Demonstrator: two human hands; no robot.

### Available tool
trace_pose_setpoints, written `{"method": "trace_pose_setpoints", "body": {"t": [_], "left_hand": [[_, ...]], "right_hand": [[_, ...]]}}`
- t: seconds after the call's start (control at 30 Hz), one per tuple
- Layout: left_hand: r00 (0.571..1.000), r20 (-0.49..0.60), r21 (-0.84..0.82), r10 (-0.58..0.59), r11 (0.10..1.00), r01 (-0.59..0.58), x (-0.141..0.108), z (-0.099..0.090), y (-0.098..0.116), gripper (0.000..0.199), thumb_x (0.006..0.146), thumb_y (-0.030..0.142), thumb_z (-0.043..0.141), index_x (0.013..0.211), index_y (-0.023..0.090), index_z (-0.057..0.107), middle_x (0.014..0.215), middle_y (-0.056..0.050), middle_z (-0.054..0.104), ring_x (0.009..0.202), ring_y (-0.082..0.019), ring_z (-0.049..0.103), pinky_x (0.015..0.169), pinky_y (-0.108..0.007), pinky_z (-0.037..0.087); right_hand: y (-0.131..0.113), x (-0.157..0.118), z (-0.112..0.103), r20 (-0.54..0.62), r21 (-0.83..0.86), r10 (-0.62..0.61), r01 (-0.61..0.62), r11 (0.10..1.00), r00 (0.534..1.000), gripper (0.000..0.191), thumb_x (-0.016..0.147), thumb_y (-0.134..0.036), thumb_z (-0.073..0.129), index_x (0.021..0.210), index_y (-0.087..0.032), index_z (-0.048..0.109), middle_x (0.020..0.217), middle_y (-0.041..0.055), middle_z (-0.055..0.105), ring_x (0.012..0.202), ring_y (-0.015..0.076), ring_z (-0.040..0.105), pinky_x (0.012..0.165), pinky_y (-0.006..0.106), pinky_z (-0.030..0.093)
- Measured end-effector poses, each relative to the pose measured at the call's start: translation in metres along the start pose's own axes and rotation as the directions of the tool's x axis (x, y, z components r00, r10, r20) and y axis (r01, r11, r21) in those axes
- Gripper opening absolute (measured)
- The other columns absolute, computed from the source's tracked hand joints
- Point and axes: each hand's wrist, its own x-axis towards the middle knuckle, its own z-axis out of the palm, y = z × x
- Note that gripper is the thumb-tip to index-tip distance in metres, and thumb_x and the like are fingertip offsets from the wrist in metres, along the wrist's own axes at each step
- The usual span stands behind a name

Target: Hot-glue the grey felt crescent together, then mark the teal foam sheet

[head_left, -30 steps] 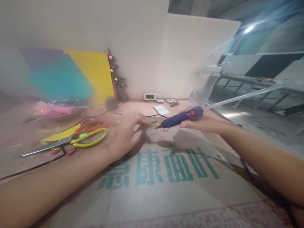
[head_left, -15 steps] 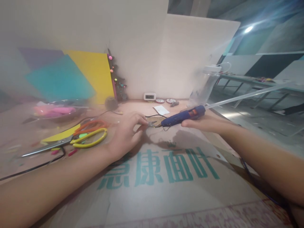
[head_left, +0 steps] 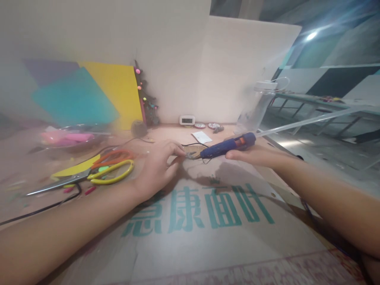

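My right hand (head_left: 247, 155) is wrapped round a blue hot glue gun (head_left: 221, 148), whose nozzle points left and down. A long clear glue stick (head_left: 305, 121) sticks out of its back end. My left hand (head_left: 163, 164) pinches a small greyish piece (head_left: 190, 155) between thumb and forefinger; its exact kind is too small to make out. The glue gun's tip is at or very near this piece, and whether they touch I cannot tell. Both hands are above a printed sheet (head_left: 190, 247) with green characters.
Scissors (head_left: 111, 174) with yellow and orange handles lie at left, near a black cable (head_left: 38, 213) and a bowl of pink material (head_left: 69, 138). Toward the back stand a small white clock (head_left: 187, 120), a white paper (head_left: 202, 137) and a clear bottle (head_left: 255, 109). Coloured sheets (head_left: 75, 99) lean at back left.
The glue gun has shifted very slightly left, its tip closer to the small greyish piece. My left hand stays almost still.
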Motion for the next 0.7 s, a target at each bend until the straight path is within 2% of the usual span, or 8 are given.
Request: {"method": "trace_pose_setpoints", "body": {"t": [0.1, 0.33, 0.5, 0.7], "left_hand": [[1.000, 0.000, 0.005, -0.006, 1.000, 0.006, -0.001, 0.000, -0.001, 0.012, 0.086, 0.009, 0.055, 0.089, 0.021, 0.056, 0.096, -0.004, 0.065, 0.094, -0.018, 0.060, 0.086, -0.035, 0.046], [1.000, -0.019, -0.002, 0.001, 1.000, -0.001, -0.001, 0.001, -0.001, 0.014, 0.085, 0.007, 0.056, 0.089, 0.020, 0.056, 0.095, -0.003, 0.065, 0.092, -0.017, 0.060, 0.085, -0.034, 0.046], [0.999, -0.034, -0.008, -0.018, 1.000, 0.018, -0.001, 0.001, -0.001, 0.011, 0.086, 0.009, 0.057, 0.089, 0.020, 0.056, 0.094, -0.004, 0.065, 0.092, -0.017, 0.061, 0.085, -0.034, 0.047], [0.999, -0.027, -0.006, -0.038, 0.999, 0.038, -0.001, 0.001, -0.001, 0.009, 0.087, 0.011, 0.057, 0.089, 0.020, 0.056, 0.095, -0.004, 0.065, 0.093, -0.018, 0.061, 0.085, -0.034, 0.047]], "right_hand": [[0.003, 0.000, 0.000, 0.027, -0.013, 0.025, -0.025, 1.000, 0.999, 0.065, 0.074, -0.063, 0.064, 0.121, -0.019, 0.069, 0.125, 0.0089, 0.068, 0.120, 0.0335, 0.059, 0.110, 0.049, 0.041], [0.008, 0.000, -0.006, 0.001, -0.102, 0.162, -0.161, 0.982, 0.987, 0.057, 0.068, -0.064, 0.069, 0.112, -0.028, 0.073, 0.120, 0.0038, 0.070, 0.121, 0.0361, 0.059, 0.108, 0.054, 0.042], [0.007, 0.000, -0.008, 0.006, -0.132, 0.148, -0.145, 0.980, 0.989, 0.049, 0.068, -0.061, 0.070, 0.107, -0.031, 0.074, 0.110, 0.0014, 0.074, 0.109, 0.0334, 0.066, 0.102, 0.052, 0.049], [0.011, -0.001, -0.010, 0.067, -0.034, 0.093, -0.091, 0.995, 0.993, 0.045, 0.071, -0.063, 0.068, 0.100, -0.029, 0.075, 0.103, 0.0024, 0.076, 0.106, 0.0326, 0.067, 0.101, 0.050, 0.049]]}}
